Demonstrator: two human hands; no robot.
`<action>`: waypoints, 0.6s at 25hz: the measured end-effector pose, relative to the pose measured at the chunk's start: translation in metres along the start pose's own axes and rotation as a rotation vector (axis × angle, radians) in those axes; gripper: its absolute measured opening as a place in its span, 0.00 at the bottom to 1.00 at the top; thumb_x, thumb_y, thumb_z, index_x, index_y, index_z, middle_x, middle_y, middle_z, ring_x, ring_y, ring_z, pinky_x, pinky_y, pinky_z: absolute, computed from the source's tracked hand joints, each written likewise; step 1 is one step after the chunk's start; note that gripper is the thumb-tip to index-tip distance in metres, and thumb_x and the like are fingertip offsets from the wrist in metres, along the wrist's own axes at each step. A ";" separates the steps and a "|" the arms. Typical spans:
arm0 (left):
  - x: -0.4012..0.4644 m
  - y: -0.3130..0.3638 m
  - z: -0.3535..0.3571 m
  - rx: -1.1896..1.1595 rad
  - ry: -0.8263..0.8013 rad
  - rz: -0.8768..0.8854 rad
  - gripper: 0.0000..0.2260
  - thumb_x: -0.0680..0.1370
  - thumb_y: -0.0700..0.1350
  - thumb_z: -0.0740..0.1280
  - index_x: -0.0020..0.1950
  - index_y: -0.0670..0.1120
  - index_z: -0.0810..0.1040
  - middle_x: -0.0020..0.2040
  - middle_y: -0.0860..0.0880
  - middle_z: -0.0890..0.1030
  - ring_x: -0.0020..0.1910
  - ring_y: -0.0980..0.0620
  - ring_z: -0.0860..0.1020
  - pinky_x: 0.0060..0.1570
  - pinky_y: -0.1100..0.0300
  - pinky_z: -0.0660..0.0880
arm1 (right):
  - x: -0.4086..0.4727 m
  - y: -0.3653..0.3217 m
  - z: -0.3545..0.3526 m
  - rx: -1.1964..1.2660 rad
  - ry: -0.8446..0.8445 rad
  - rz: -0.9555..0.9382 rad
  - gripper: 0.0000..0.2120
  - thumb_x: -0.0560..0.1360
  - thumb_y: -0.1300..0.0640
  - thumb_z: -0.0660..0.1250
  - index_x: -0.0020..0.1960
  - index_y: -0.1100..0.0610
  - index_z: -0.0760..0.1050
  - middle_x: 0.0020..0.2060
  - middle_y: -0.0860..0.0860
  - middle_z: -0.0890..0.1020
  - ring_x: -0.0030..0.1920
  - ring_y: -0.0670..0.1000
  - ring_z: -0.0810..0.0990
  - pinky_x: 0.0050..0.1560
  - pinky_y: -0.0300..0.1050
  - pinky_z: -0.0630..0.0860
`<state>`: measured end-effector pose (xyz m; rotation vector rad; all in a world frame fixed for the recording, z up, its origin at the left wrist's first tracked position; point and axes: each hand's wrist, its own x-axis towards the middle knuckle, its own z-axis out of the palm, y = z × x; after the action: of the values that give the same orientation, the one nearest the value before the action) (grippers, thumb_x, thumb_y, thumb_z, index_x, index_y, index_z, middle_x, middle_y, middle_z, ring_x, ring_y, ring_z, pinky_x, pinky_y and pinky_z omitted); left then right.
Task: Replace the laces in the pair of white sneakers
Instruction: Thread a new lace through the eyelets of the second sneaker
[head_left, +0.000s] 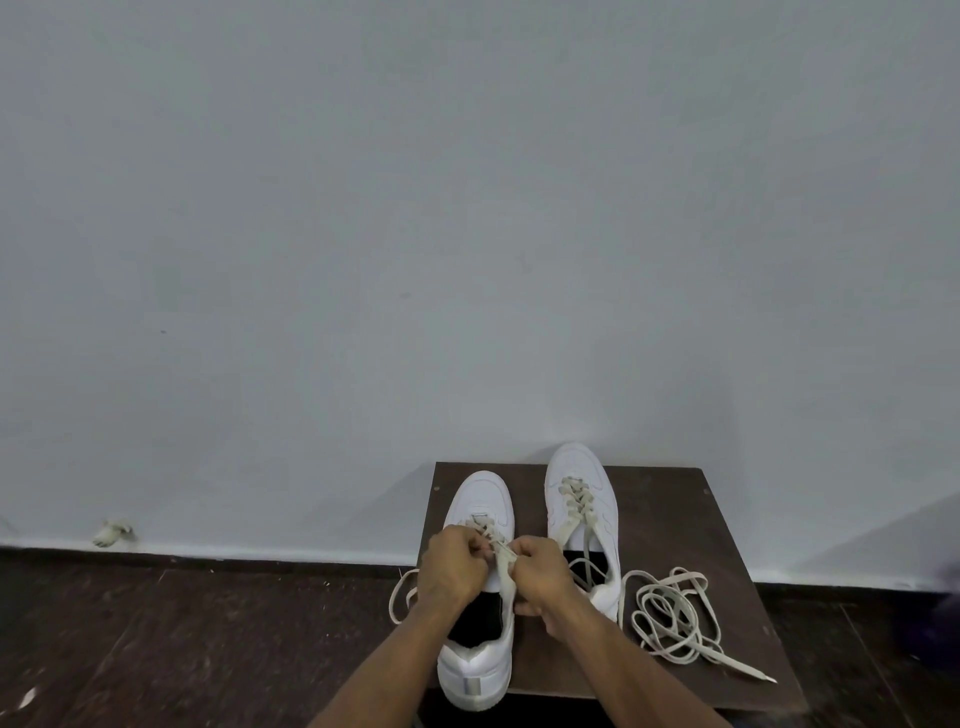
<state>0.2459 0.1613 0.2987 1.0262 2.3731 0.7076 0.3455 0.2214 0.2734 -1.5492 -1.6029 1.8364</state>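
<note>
brown board (670, 519): left hand (451, 567), right hand (543, 571) each pinch lace (503, 552), hiding left sneaker (480, 525) eyelets.

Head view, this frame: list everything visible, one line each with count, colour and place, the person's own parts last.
left sneaker: 1, white, left half of the board, heel over the near edge, being laced.
right sneaker: 1, white, beside it and further back, cream lace threaded, ends loose.
loose laces: one tangled pile, cream, right part of the board.
board: 1, dark brown, against the wall.
wall: pale grey, behind.
floor: dark wood.
scrap: 1, pale, at the wall base, far left; too small to identify.
left hand: pinches lace over the left sneaker.
right hand: pinches lace beside it.
</note>
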 end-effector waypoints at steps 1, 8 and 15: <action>0.001 0.000 -0.001 0.007 -0.008 -0.001 0.09 0.76 0.39 0.67 0.41 0.50 0.84 0.44 0.54 0.84 0.43 0.57 0.79 0.47 0.65 0.73 | 0.000 0.001 0.000 -0.008 0.004 -0.009 0.14 0.72 0.69 0.55 0.38 0.55 0.75 0.35 0.55 0.76 0.37 0.53 0.76 0.36 0.48 0.79; 0.003 0.006 -0.001 0.081 -0.006 -0.006 0.07 0.75 0.41 0.68 0.41 0.51 0.84 0.43 0.53 0.84 0.45 0.53 0.81 0.47 0.61 0.77 | -0.010 -0.001 -0.001 -0.033 0.016 -0.054 0.17 0.70 0.70 0.54 0.38 0.56 0.79 0.33 0.53 0.79 0.36 0.51 0.77 0.35 0.46 0.77; 0.003 0.002 -0.005 -0.005 0.037 0.032 0.08 0.74 0.37 0.69 0.42 0.50 0.83 0.41 0.57 0.82 0.45 0.58 0.80 0.47 0.67 0.73 | -0.017 -0.003 -0.001 0.012 -0.027 -0.048 0.09 0.75 0.60 0.61 0.38 0.55 0.76 0.28 0.49 0.72 0.31 0.48 0.70 0.34 0.44 0.67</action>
<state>0.2427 0.1634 0.3032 1.0600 2.3898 0.7501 0.3519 0.2108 0.2854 -1.4747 -1.6237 1.8458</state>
